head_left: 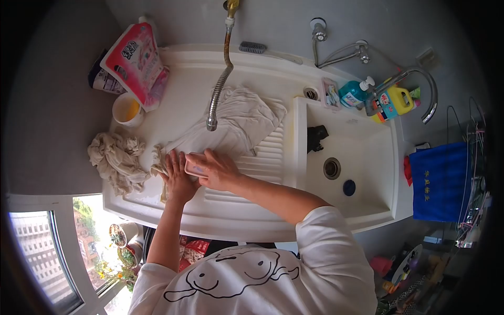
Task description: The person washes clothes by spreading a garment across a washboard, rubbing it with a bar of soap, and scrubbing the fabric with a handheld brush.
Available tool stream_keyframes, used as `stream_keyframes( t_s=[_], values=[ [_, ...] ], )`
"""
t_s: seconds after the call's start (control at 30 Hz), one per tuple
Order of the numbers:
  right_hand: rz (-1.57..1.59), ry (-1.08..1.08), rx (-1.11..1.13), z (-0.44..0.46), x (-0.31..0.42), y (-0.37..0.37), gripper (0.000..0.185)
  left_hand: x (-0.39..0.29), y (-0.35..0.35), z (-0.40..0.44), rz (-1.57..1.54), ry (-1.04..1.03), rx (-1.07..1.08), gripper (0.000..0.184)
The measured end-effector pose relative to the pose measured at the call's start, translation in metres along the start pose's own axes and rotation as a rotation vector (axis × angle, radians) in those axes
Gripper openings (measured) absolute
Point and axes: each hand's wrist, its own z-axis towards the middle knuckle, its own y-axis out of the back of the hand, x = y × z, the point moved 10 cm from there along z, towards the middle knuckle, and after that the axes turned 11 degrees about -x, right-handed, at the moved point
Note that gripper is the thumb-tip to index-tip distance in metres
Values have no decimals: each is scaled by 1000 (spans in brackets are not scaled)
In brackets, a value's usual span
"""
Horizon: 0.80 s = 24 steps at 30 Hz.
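Observation:
A wet off-white garment [231, 123] lies spread over the ribbed washboard part of the white sink counter [247, 216]. My left hand [178, 181] lies flat with fingers spread on the garment's near left part. Beside it, my right hand [219, 170] is wrapped round a pink brush [196, 165], held against the cloth; its underside is hidden. Another crumpled off-white cloth [118, 160] rests at the counter's left edge. A flexible metal hose [214, 105] hangs over the garment.
At the back left stand a pink detergent bag [134, 65] and a white cup [127, 110]. The basin [362, 152] on the right holds a black cloth [316, 137]. Behind it are a teal bottle [353, 94], a yellow bottle [397, 101] and a curved faucet [431, 94].

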Motion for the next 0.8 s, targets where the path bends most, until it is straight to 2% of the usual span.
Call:
stream_keyframes(
  t_s=[0.07,0.13,0.17,0.23,0.27,0.33,0.43,0.47,0.5,0.53,0.6,0.7,0.73,0.8],
  values=[
    [-83,-60,-76,16,-69,18,60,-1,1,3,-9,-10,-48,94],
    [-318,-378,-206,29,-170,72,57,-1,4,0,-18,-9,-89,94],
    [-432,-539,-189,31,-200,93,57,0,4,1,-14,-3,-86,94],
    [-541,-530,-168,47,-182,97,58,-2,6,2,-7,-2,-74,94],
    [-486,-398,-177,50,-146,76,61,-1,5,2,-7,21,-43,95],
    [-366,-296,-82,45,-85,30,59,0,4,1,-29,20,-44,95],
    [-62,-56,348,34,-29,-45,55,0,3,6,-47,-14,-83,94],
    [-33,-173,135,56,-67,-27,52,1,4,5,-49,-48,-105,94],
    [-121,-292,154,74,-103,-15,51,8,3,4,-45,-27,-102,94],
    [-188,-251,112,84,-128,-7,52,4,3,8,-46,-128,-101,92],
    [-196,-358,382,83,-151,-10,54,1,5,24,-43,-307,-99,84],
    [-298,-438,312,55,-131,12,54,1,17,62,6,-497,-116,71],
    [-271,-504,310,40,-127,14,54,-1,20,75,2,-493,-132,71],
    [-181,-597,264,13,-108,16,53,7,53,101,363,-235,-554,63]
  ],
)
